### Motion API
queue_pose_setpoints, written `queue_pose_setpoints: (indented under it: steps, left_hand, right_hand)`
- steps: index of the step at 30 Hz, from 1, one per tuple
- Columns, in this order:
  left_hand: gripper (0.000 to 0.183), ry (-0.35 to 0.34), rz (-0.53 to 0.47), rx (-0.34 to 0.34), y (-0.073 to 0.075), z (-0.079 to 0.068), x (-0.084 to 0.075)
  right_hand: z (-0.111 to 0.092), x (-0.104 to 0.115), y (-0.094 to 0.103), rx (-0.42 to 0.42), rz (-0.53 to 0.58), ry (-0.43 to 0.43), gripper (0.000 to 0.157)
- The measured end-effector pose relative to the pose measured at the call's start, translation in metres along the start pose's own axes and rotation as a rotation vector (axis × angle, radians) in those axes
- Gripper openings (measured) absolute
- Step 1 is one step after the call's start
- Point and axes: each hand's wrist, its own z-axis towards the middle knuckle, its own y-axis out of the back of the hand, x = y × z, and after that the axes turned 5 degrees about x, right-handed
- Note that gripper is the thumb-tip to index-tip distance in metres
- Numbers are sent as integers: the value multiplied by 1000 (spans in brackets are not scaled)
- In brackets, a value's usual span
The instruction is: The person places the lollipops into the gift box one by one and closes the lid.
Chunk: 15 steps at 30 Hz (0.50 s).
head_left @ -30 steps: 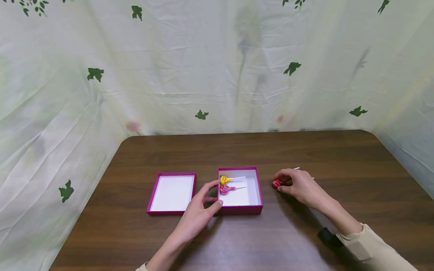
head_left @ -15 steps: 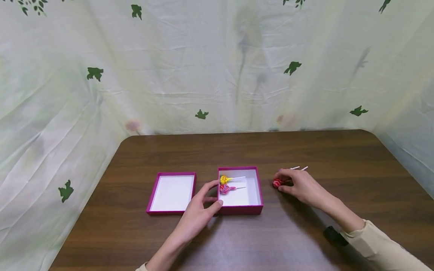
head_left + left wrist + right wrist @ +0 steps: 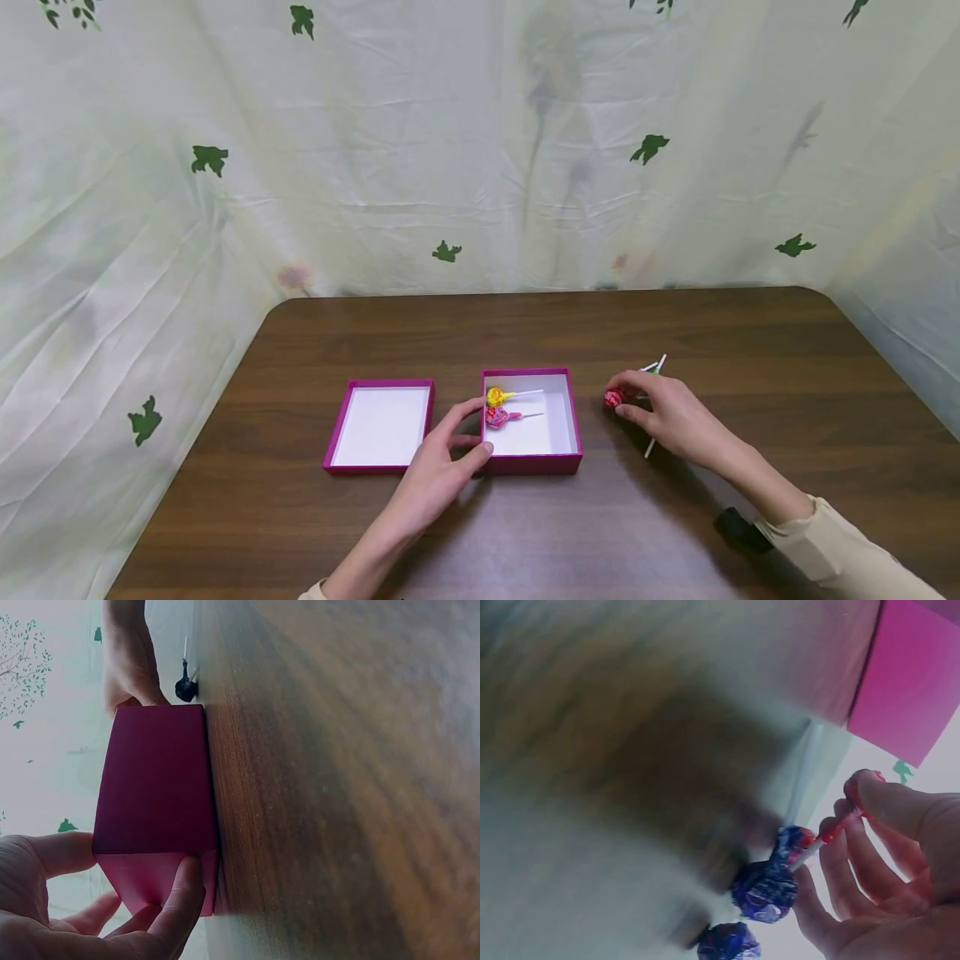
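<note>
My right hand pinches a red-wrapped lollipop between thumb and fingers, to the right of an open magenta box. Beside and below that hand, two blue-purple wrapped lollipops show in the right wrist view; the hand mostly hides them in the head view, where white sticks jut out. Inside the box lie a yellow lollipop and a pink lollipop, sticks pointing right. At the box's left side my left hand rests its fingers and thumb against the wall and front corner.
A magenta-rimmed lid, white inside up, lies left of the box on the brown wooden table. A pale curtain with green leaf-like prints hangs behind the table's far edge. A black object is at the right wrist.
The red lollipop and right hand have shifted slightly away from me. Near that hand the visible sticks changed angle, and one now shows below the fingers. My left hand has stayed at the box.
</note>
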Motion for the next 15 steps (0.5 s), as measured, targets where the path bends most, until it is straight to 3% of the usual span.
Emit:
queue_pose_setpoints:
  steps: [15]
  left_hand:
    - [52, 16, 6, -2, 0, 1, -1]
  right_hand:
    - [-3, 22, 2, -49, 89, 59, 29]
